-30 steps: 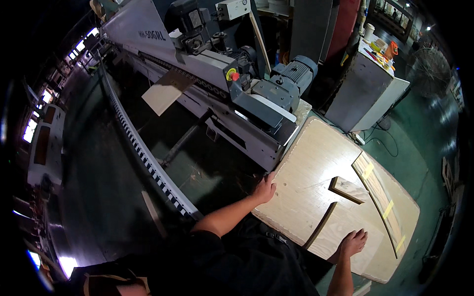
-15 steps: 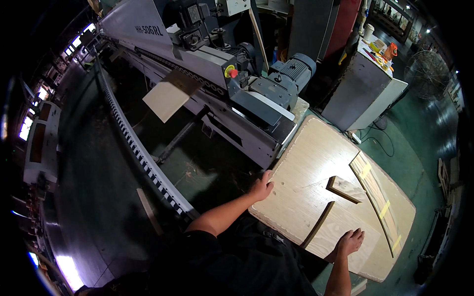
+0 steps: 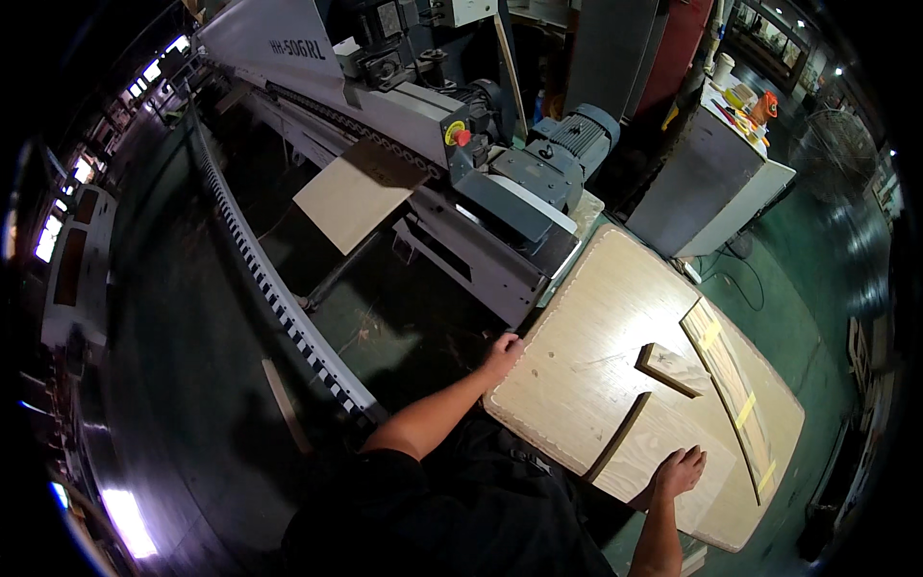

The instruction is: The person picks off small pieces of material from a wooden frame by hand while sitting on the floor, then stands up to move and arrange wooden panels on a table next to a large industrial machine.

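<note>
My left hand (image 3: 502, 356) rests at the left edge of a pale wooden tabletop (image 3: 567, 332) with rounded corners, its fingers partly out of sight. Flat on a light wood board (image 3: 661, 433) at the near right of the top lies my right hand (image 3: 681, 471), fingers slightly bent and gripping nothing. This board has a dark left edge. Just beyond it sits a smaller wood block (image 3: 678, 367), also dark-edged. A long, slightly curved strip of wood (image 3: 733, 385) with pieces of yellow tape lies along the right side.
Left of the tabletop runs a long grey machine (image 3: 481, 260) with a red button (image 3: 461, 138) and a motor (image 3: 582, 135). A pale panel (image 3: 351, 207) juts from it above a curved roller rail (image 3: 279, 303). A grey cabinet (image 3: 687, 173) holding small items stands behind.
The pale panel has slid along the machine toward the right and nearer to me. My left hand's thumb shows less over the table edge; my right hand stays on the board.
</note>
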`<action>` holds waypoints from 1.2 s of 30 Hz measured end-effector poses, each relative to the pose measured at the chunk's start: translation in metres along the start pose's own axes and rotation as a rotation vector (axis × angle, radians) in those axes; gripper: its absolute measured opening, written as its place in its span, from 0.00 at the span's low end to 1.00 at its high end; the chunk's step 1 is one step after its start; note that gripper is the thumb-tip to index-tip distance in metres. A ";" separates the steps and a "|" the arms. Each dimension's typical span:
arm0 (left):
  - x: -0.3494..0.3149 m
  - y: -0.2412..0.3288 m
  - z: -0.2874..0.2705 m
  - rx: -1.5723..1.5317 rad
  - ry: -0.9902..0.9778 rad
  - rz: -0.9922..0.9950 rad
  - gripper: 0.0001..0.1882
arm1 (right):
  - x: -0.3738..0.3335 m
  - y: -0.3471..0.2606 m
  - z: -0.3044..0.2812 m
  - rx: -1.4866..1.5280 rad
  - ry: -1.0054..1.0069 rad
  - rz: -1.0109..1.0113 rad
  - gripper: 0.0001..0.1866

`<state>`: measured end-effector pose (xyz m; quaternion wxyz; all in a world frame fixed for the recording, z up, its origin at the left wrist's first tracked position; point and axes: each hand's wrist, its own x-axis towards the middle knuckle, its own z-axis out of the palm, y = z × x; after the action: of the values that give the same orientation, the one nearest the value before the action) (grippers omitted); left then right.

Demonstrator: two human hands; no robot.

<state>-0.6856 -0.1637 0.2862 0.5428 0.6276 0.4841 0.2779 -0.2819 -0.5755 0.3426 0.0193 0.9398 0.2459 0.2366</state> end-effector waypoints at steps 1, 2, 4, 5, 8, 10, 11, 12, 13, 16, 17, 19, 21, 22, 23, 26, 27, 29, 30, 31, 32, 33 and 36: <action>0.004 -0.011 -0.008 -0.117 0.027 0.040 0.27 | 0.000 0.006 0.018 -0.092 0.077 -0.049 0.25; 0.001 -0.015 -0.025 -0.439 0.033 -0.171 0.30 | -0.003 -0.008 0.011 0.334 -0.128 0.070 0.25; -0.003 -0.007 -0.068 -0.959 0.091 -0.539 0.40 | -0.010 -0.008 0.012 0.278 -0.124 0.076 0.25; -0.003 -0.007 -0.089 -1.079 0.278 -0.577 0.43 | -0.010 -0.011 0.014 0.262 -0.119 0.068 0.25; 0.010 -0.006 -0.143 -1.297 0.528 -0.483 0.47 | -0.014 0.054 0.069 -0.858 0.310 -0.308 0.25; 0.018 -0.006 -0.189 -1.344 0.693 -0.392 0.46 | -0.012 0.063 0.081 -1.042 0.395 -0.380 0.25; 0.018 -0.003 -0.219 -1.312 0.761 -0.344 0.46 | -0.011 0.048 0.078 -0.826 0.288 -0.306 0.25; 0.018 -0.004 -0.249 -1.308 0.776 -0.273 0.50 | -0.009 0.033 0.071 -0.614 0.204 -0.219 0.25; 0.013 0.001 -0.278 -1.278 0.819 -0.237 0.50 | -0.010 -0.001 0.050 -0.220 0.012 -0.060 0.25; 0.034 0.039 -0.291 -1.221 0.908 -0.288 0.48 | -0.007 0.011 0.036 -0.677 0.364 -0.196 0.25; 0.043 0.047 -0.289 -1.210 0.934 -0.322 0.48 | -0.006 0.032 0.047 -0.898 0.475 -0.277 0.25; 0.046 0.057 -0.290 -1.245 0.797 -0.263 0.45 | -0.002 0.043 0.055 -1.013 0.553 -0.327 0.25; 0.044 0.059 -0.297 -1.254 0.660 -0.184 0.41 | -0.007 0.020 0.046 -0.574 0.275 -0.181 0.25; 0.044 0.050 -0.303 -1.262 0.587 -0.145 0.39 | -0.007 0.011 0.039 -0.459 0.218 -0.118 0.25; 0.046 0.044 -0.304 -1.271 0.506 -0.112 0.37 | -0.006 0.010 0.037 -0.437 0.203 -0.082 0.25; 0.051 0.026 -0.292 -1.252 0.480 -0.128 0.31 | -0.001 0.021 0.042 -0.848 0.459 -0.230 0.25; 0.054 0.025 -0.285 -1.266 0.464 -0.136 0.30 | 0.000 0.024 0.044 -1.076 0.627 -0.313 0.25; 0.053 0.025 -0.279 -1.276 0.447 -0.145 0.28 | -0.002 0.018 0.032 -0.637 0.335 -0.259 0.25; 0.049 0.027 -0.276 -1.265 0.430 -0.153 0.28 | -0.004 0.004 0.017 -0.283 0.122 -0.138 0.25; 0.044 0.030 -0.274 -1.252 0.419 -0.161 0.27 | -0.002 -0.020 -0.011 -0.013 -0.059 -0.009 0.25; 0.043 0.033 -0.268 -1.250 0.396 -0.173 0.26 | 0.001 -0.030 -0.033 0.071 -0.142 0.059 0.25; 0.042 0.031 -0.261 -1.248 0.395 -0.199 0.26 | 0.004 -0.037 -0.051 0.120 -0.187 0.107 0.25; 0.036 0.025 -0.246 -1.233 0.388 -0.254 0.25 | 0.006 -0.047 -0.076 0.153 -0.187 0.103 0.25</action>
<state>-0.8791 -0.0281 0.3663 0.7342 0.0784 0.3955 0.5462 -0.3326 -0.5376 0.4053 -0.0417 0.9678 0.2117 0.1294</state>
